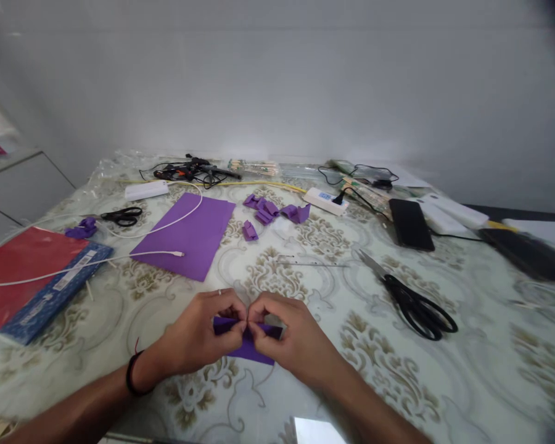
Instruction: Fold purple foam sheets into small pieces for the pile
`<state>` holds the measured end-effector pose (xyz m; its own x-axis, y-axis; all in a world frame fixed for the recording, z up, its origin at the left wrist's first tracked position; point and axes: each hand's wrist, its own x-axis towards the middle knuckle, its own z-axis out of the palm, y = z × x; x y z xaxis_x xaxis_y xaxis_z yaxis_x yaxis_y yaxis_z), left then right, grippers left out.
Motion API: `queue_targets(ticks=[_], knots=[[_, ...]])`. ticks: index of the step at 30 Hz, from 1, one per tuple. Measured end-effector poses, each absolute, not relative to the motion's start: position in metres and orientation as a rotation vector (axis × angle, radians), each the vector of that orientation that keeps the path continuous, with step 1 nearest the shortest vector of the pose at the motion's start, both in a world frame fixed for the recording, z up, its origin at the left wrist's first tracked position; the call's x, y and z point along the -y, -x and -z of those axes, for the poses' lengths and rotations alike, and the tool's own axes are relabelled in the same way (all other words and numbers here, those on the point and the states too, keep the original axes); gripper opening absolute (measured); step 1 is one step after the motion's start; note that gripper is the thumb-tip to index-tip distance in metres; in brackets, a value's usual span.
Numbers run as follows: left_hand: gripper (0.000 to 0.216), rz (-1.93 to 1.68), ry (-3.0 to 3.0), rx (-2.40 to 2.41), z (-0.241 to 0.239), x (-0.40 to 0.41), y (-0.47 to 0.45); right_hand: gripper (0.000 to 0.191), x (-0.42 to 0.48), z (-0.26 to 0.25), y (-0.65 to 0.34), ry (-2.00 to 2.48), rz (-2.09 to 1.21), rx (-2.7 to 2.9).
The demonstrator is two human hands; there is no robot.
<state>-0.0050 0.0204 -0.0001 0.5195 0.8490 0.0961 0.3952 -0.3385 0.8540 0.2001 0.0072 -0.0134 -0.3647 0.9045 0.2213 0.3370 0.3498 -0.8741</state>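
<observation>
Between my two hands is a small piece of purple paper [251,352], its upper edge folded over. My left hand [208,327] pinches that edge with thumb and forefinger near its middle. Right beside those fingertips, my right hand [282,324] pinches the same edge, so the two hands meet. The lower part of the paper hangs toward the table. Beyond the hands lie larger purple sheets [189,231] with a white cable across them. Several folded purple paper pieces [267,213] rest farther back.
Large black-handled scissors [419,308] lie at the right, near a dark phone [411,225]. A thin clear ruler [312,264] is in the middle. At the left are a red and blue packet [50,277] and smaller scissors [123,216]. A white power strip [326,201] sits behind.
</observation>
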Motion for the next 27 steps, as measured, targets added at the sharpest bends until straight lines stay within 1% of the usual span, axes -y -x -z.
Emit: queue_targets(ticks=[9, 16, 23, 27], knots=[[0.013, -0.672, -1.928, -0.915, 0.0, -0.022, 0.008, 0.012, -0.006, 0.009, -0.202, 1.044, -1.017, 1.916], [0.017, -0.743, -1.949, -0.921, -0.007, -0.029, 0.017, 0.01, -0.014, 0.0, -0.215, 1.091, -0.965, 1.903], [0.011, -0.898, -1.876, -0.996, -0.014, -0.043, 0.034, 0.009, -0.021, -0.008, -0.232, 1.144, -1.044, 1.796], [0.007, -0.836, -1.933, -0.951, -0.01, -0.034, 0.021, 0.009, -0.017, -0.003, -0.221, 1.126, -1.068, 1.833]])
